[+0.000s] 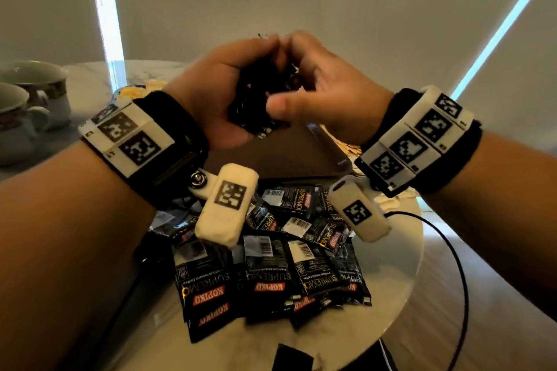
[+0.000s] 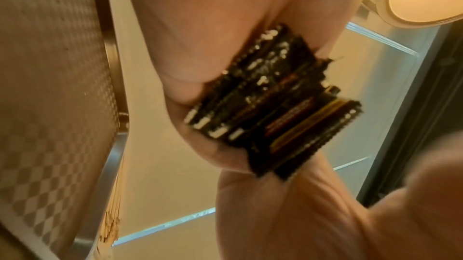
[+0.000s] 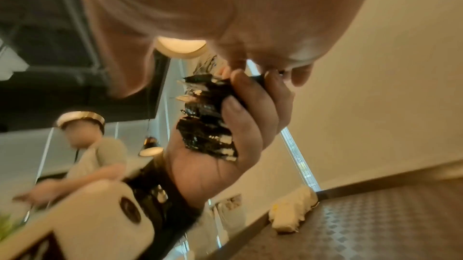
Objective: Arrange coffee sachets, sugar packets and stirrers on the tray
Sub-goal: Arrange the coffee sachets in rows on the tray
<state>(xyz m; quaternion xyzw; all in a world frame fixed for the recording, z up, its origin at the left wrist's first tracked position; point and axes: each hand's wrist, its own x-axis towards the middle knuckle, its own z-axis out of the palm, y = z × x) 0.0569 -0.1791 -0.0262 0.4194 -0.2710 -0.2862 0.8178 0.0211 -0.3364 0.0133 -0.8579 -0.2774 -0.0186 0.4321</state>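
Both hands are raised above the table with a stack of black coffee sachets between them. My left hand grips the stack in its palm, fingers curled round its far side. My right hand closes on the same stack, with its thumb against the near face and its fingertips over the top edge. A loose pile of more black sachets lies on the table below. The dark checkered tray sits just beyond that pile. Pale sugar packets lie past the tray's far edge. Wooden stirrers lie along its rim.
Two white cups stand at the far left of the round marble table. Its edge curves close on the right, where a black cable hangs over the wooden floor. A small black object sits at the near edge.
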